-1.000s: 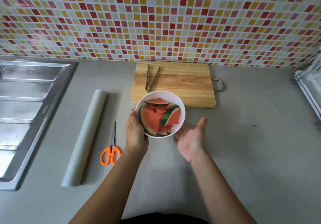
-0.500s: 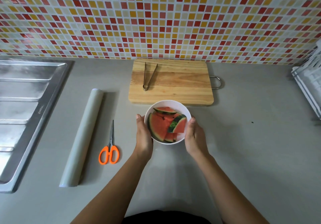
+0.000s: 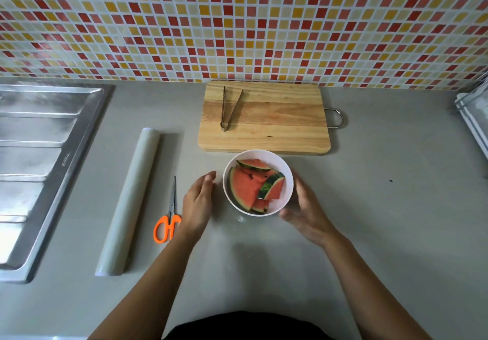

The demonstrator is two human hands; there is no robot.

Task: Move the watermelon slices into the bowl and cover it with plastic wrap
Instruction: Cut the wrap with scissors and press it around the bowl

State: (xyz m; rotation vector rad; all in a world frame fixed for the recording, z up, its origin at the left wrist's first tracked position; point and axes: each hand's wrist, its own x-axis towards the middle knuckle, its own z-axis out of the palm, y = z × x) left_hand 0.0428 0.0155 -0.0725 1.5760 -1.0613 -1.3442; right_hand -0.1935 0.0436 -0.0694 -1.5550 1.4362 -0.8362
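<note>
Several watermelon slices (image 3: 245, 189) lay in the bowl (image 3: 288, 181), just nearer than the cutting board (image 3: 277, 118). The left hand (image 3: 198, 202) was open, apart from it; the right hand (image 3: 303, 210) lay relaxed at its right wall. Covering seemed next: reach left for the plastic wrap roll (image 3: 129, 202).

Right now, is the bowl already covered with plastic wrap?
No, the bowl shows bare watermelon slices; the plastic wrap roll lies apart.
</note>
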